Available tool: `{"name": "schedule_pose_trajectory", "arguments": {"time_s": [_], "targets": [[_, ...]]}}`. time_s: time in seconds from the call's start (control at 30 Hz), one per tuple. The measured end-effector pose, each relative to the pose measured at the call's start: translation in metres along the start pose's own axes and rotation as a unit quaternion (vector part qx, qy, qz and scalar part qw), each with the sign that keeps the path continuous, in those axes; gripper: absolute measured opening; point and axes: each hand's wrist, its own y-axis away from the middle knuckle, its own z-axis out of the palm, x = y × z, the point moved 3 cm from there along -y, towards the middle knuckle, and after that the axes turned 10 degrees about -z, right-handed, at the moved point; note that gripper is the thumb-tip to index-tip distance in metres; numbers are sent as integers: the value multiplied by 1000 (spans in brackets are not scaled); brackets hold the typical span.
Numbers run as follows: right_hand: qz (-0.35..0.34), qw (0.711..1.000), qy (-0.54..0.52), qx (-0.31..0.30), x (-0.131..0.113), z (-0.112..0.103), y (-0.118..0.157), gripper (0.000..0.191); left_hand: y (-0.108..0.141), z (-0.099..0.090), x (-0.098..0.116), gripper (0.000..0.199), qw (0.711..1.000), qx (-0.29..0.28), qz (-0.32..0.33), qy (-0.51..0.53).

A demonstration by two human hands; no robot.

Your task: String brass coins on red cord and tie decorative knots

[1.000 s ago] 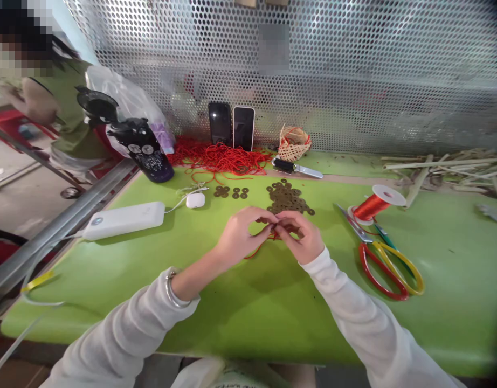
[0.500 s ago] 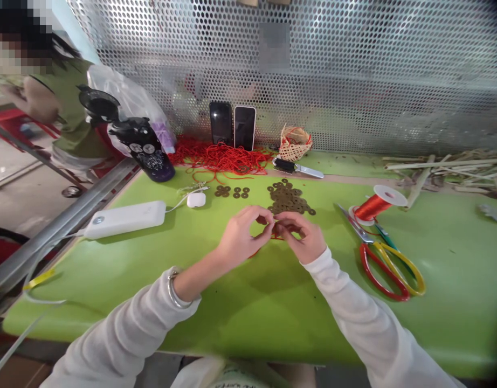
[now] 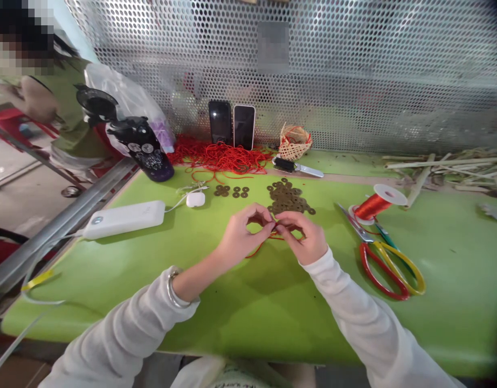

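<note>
My left hand (image 3: 242, 235) and my right hand (image 3: 303, 237) meet fingertip to fingertip over the green table (image 3: 248, 302). Both pinch a thin red cord (image 3: 260, 248) that trails down to the left from between the fingers. What else sits between the fingertips is too small to tell. A pile of brown holed coins (image 3: 288, 198) lies just behind my hands, with a few more coins (image 3: 231, 191) laid out in a row to its left.
A heap of red cord (image 3: 222, 157), two phones (image 3: 232, 126), a small woven basket (image 3: 295, 142) and a knife (image 3: 299, 168) line the back. A red thread spool (image 3: 377, 202), scissors (image 3: 388, 261), a power bank (image 3: 125, 219) and a dark bottle (image 3: 145, 148) also stand here. Another person (image 3: 50, 102) is at far left.
My fingers have shifted slightly on the red cord, and its loose end now shows more below my left hand. Both hands stay in the same spot.
</note>
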Motion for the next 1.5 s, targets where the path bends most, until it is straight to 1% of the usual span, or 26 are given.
{"name": "schedule_pose_trajectory", "arguments": {"time_s": [0.13, 0.23, 0.43, 0.6, 0.67, 0.73, 0.83, 0.9, 0.97, 1.07, 1.17, 1.27, 1.37, 1.43, 1.5], "targets": [[6, 1000, -6, -3, 0, 1, -1, 15, 0, 2, -2, 10, 998, -5, -28, 49], [14, 1000, -10, -3, 1, 2, -1, 14, 1, 3, -2, 11, 997, -2, -37, 71], [43, 998, -37, 6, 5, 2, 1, 12, 1, 3, -3, 11, 997, 0, -38, 74], [61, 996, -59, 11, 9, 1, 2, 12, 0, 2, -4, 8, 998, -9, -32, 58], [71, 994, -76, 14, 10, 0, 2, 14, 0, 2, -3, 7, 998, -25, -35, 42], [86, 991, -98, 13, 11, -1, 1, 17, -1, 1, -1, 6, 997, -58, -36, 32], [103, 985, -141, -3, 13, -1, -1, 23, 0, -1, 4, 7, 993, -112, -15, 31], [107, 979, -170, -16, 13, 0, -2, 23, 0, -2, 6, 9, 992, -127, 2, 14], [112, 973, -198, -25, 12, 1, -3, 19, 1, -2, 8, 11, 992, -124, 12, -16], [125, 962, -242, -30, 12, 3, -2, 15, 3, -2, 10, 12, 993, -100, 27, -50], [134, 954, -264, -36, 13, 4, -1, 14, 6, -1, 12, 11, 994, -74, 34, -71], [123, 962, -244, -29, 14, 3, 0, 16, 8, 0, 14, 11, 992, -47, 51, -105], [91, 972, -219, -9, 13, 0, -1, 13, 8, -1, 18, 12, 989, -28, 87, -117], [67, 975, -210, -7, 11, -1, -2, 9, 8, -2, 19, 15, 989, -24, 106, -103], [53, 979, -197, -16, 9, -2, -2, 7, 7, -2, 19, 16, 991, -37, 100, -83]]}}
